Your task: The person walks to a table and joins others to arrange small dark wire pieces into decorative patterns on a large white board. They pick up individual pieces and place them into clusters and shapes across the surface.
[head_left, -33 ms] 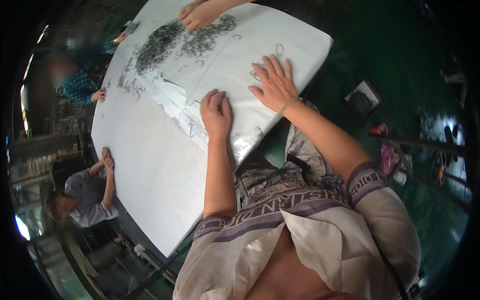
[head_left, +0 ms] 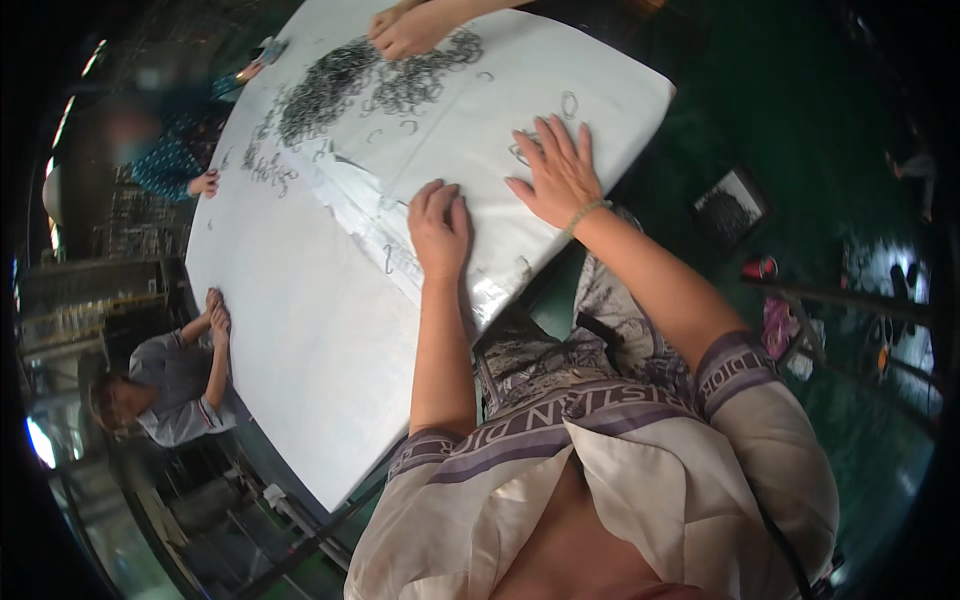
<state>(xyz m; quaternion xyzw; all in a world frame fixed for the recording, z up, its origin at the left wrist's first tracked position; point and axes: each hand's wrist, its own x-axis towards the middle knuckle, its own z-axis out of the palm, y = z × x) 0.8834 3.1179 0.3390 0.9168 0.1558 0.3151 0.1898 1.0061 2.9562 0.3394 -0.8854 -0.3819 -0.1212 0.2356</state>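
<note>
My right hand [head_left: 560, 178] lies flat and spread on the white tabletop [head_left: 310, 330], its fingers partly over a thin dark metal hook [head_left: 524, 148]. Just beyond its fingertips is a small oval metal loop [head_left: 569, 103]. My left hand [head_left: 440, 235] rests on the table beside the silvery sheet [head_left: 352, 195], fingers slightly bent and apart, holding nothing that I can see. One S-shaped metal hook [head_left: 389, 260] lies to its left. Farther off, a big heap of dark metal hooks [head_left: 325, 95] spreads over the table.
A co-worker's hands [head_left: 405, 32] work at the heap from the far side. Two more people, one in dotted sleeves [head_left: 165, 165] and one in a grey shirt [head_left: 185, 385], are at the table's left edge. On the green floor at right stands a box of dark pieces [head_left: 730, 208].
The whole picture has shifted slightly to the right. Both my hands keep the same places on the table, and the hooks near them have not moved.
</note>
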